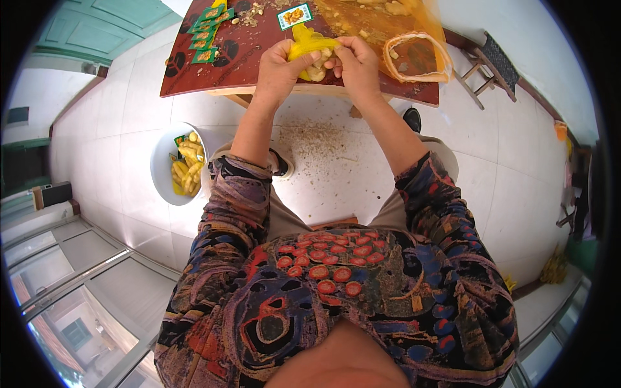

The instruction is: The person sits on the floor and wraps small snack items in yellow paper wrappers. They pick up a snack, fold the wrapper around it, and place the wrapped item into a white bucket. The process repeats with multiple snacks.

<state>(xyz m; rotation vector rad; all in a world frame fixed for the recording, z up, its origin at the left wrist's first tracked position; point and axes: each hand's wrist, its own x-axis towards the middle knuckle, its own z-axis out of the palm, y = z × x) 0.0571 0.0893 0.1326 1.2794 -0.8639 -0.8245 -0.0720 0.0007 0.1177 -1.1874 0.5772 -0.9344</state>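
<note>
Both my hands grip a yellow mesh bag [304, 42] above the near edge of the dark red table [252, 80]. My left hand [277, 68] holds the bag's left side, its thumb lying against a piece of ginger root [317, 72]. My right hand [359, 60] pinches the right side of the mesh rim. The ginger shows at the bag's mouth, partly hidden by mesh and fingers. A printed tag [294, 17] with a picture of ginger lies just beyond the bag and seems to be attached to it.
Several green-edged tags [204, 56] with yellow mesh lie at the table's left. An orange mesh sack [418, 77] spreads over the right side. Bagged ginger [187, 167] fills part of a white bucket [164, 184] on the floor at left. A wooden folding stool [485, 72] stands at right.
</note>
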